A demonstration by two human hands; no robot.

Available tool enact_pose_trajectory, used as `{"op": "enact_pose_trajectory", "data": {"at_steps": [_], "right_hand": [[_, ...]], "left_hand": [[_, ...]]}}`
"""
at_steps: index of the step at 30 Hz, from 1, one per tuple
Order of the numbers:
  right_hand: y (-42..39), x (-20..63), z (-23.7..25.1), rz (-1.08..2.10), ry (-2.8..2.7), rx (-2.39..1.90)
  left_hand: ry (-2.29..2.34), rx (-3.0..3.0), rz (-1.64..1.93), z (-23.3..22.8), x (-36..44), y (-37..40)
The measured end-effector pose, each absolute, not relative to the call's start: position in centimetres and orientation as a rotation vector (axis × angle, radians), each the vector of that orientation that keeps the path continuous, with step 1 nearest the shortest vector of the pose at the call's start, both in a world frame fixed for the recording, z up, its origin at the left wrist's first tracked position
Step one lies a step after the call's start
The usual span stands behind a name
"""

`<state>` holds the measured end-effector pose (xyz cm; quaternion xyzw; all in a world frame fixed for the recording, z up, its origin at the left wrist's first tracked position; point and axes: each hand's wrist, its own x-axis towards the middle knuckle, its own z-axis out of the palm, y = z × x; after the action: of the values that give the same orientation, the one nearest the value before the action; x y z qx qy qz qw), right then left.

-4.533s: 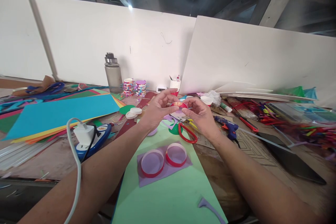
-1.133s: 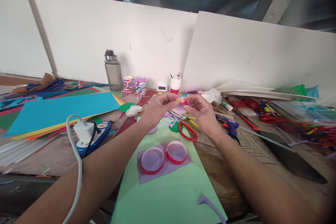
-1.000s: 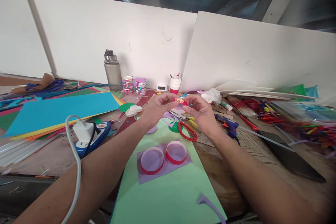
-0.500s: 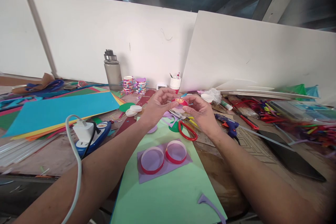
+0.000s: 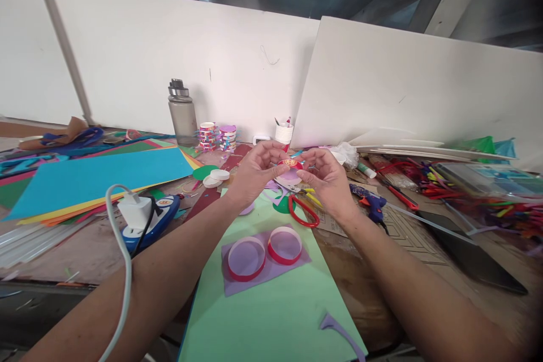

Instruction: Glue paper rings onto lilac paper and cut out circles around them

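Observation:
Between my hands, above the far end of the light green sheet (image 5: 271, 322), is a small red paper ring (image 5: 291, 164) with a gold pattern and pale purple below it. My left hand (image 5: 257, 172) pinches its left side with thumb and fingers. My right hand (image 5: 326, 178) grips the right side in the same way. Nearer to me, two red-and-white paper rings (image 5: 246, 278) stand on a purple piece of paper (image 5: 233, 289). Just below my hands lie red-handled scissors (image 5: 313, 219), beside something with yellow handles (image 5: 313, 197) and purple scraps.
A blue glue gun (image 5: 374, 203) and a black flat object (image 5: 470, 254) lie to the right. At left are coloured sheets (image 5: 106, 175) and a blue power strip (image 5: 167, 215) with a white cable crossing my left forearm. A bottle (image 5: 182, 119) and stacked cups (image 5: 284, 133) stand behind.
My right hand has shifted very slightly, covering more of the white cup behind it. Both hands keep hold of the red paper ring; the things on the table stay put.

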<state>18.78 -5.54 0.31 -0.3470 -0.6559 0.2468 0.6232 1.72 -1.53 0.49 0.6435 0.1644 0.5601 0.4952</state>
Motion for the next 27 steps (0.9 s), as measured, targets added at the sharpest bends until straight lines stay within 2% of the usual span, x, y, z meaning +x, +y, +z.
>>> {"op": "enact_pose_trajectory", "data": {"at_steps": [8,12,16,20,27], "right_hand": [[-5.6,18.7,0.3,0.614,-1.472,-0.791],[-5.2,18.9,0.0,0.655,-1.442,-0.758],[-4.8,19.0,0.0,0.861,-1.233,-0.687],[-4.7,19.1,0.2,1.078,-1.021,-0.686],[-4.2,19.7,-0.1,1.170,-0.905,-0.719]], "left_hand": [[0.400,1.563,1.370,0.2,1.7,-1.4],[0.412,1.484,1.487,0.3,1.9,-1.2],[0.504,1.288,1.583,0.5,1.7,-0.7],[0.591,1.199,1.535,0.5,1.4,-0.4],[0.646,1.165,1.475,1.0,1.6,-1.1]]}}
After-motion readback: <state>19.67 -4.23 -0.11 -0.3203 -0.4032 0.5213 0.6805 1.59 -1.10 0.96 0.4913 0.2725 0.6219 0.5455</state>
